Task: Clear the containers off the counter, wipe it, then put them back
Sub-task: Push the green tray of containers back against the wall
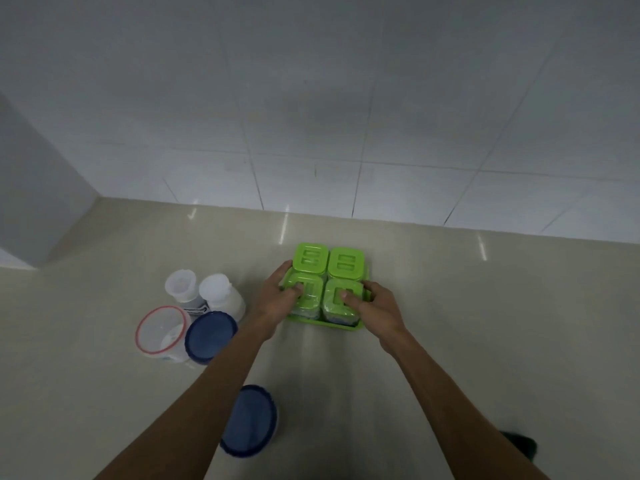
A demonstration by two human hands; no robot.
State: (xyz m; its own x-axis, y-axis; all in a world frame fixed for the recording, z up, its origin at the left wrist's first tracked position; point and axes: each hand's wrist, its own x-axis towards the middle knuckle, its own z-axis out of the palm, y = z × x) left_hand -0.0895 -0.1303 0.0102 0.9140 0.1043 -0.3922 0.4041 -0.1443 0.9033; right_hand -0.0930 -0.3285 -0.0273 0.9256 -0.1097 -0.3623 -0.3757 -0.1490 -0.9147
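A green tray (346, 328) holding several green-lidded square jars (346, 263) sits on the beige counter (485, 323) near the tiled wall. My left hand (277, 299) grips the tray's left side, its thumb on the near-left jar's lid. My right hand (375, 304) grips the right side, thumb on the near-right jar's lid. To the left stand two white bottles (216, 292), a red-rimmed clear tub (161, 332) and a blue-lidded tub (211, 336). Another blue-lidded tub (249, 420) stands near the counter's front, partly behind my left forearm.
The grey tiled wall (346, 133) rises right behind the tray. A grey pillar or cabinet side (31, 202) closes the far left corner. Something dark (519, 443) shows at the bottom right edge of the counter.
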